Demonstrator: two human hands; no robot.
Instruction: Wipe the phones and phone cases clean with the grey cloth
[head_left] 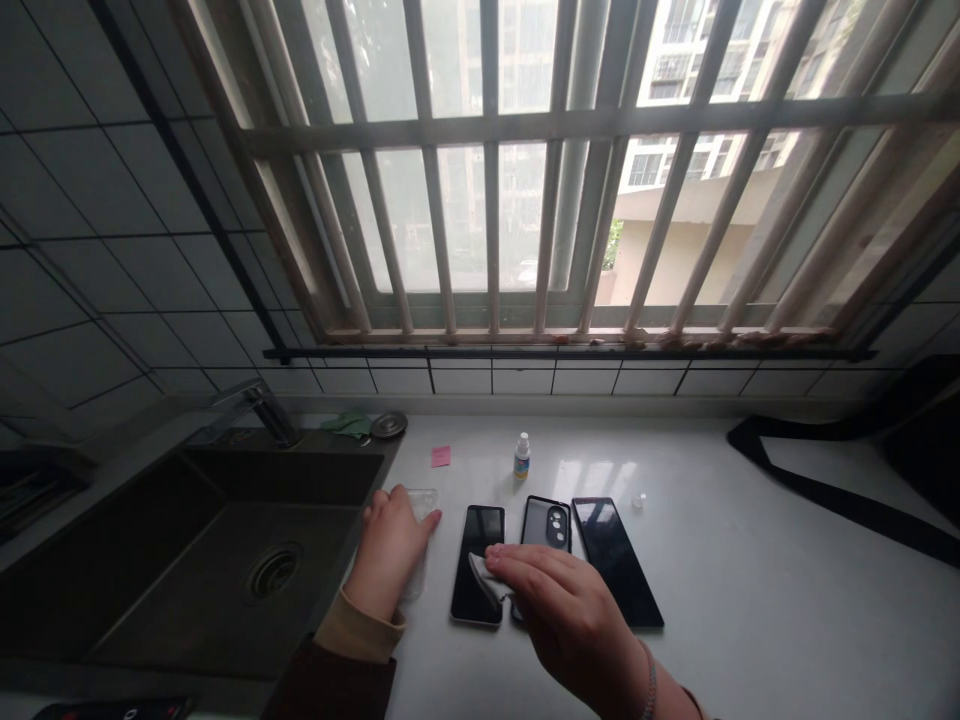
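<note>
My left hand (390, 550) grips a clear phone case (426, 500) lying on the counter beside the sink, thumb at its right edge and fingers at its left. Pinched in my right hand (566, 610) is a small whitish-grey cloth (491, 580), held over a dark-screened phone (474, 540). Under my right hand, partly hidden, lies a black-rimmed phone case (537, 514) with camera cutouts. To its right a larger dark tablet or phone (616, 560) lies flat. A small white spray bottle (522, 460) with a coloured label stands upright behind the phones.
At left is a dark sink (360, 482) with a faucet (270, 412). A green cloth (347, 425) and a metal drain stopper (389, 425) lie on its back rim. The counter also has a pink note (441, 456), a clear cap (638, 501) and a black strap (840, 515).
</note>
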